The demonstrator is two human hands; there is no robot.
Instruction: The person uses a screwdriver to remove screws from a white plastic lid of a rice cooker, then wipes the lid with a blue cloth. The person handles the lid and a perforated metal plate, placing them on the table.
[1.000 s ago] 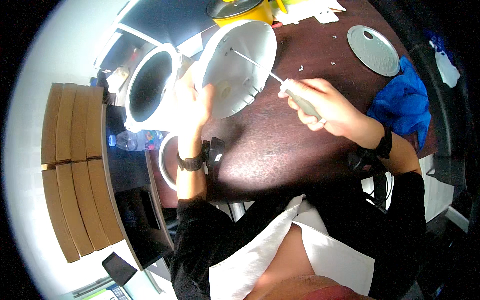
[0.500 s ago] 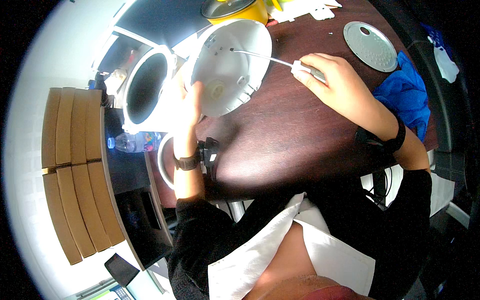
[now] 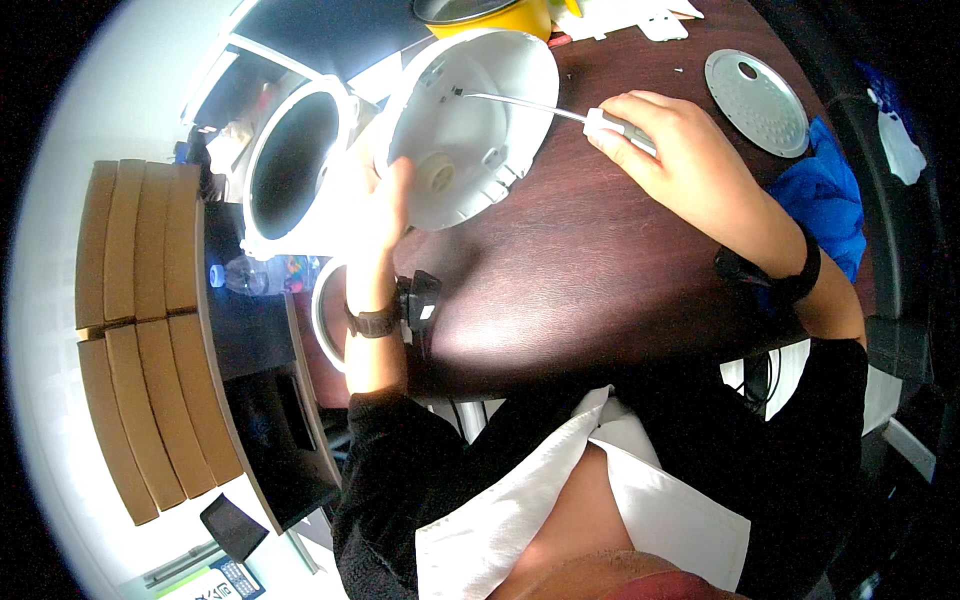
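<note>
Just right of the left grip (image 3: pixel 380 215), its thumb hooked over the rim (glare hides the fingers), a white shell (image 3: pixel 522 85) sits tilted. The right grip (image 3: pixel 672 148) is curled snugly round a screwdriver (image 3: pixel 608 124), tip near the inner wall; should the left hold twist, it could skid. A round fitting (image 3: pixel 438 174) sits inside; a yellow pot (image 3: pixel 508 22) beyond both grips hides its contents.

No txt legible; blk marks (image 3: pixel 213 591) on green-white item (image 3: pixel 200 578), btm L, unclear.
</note>
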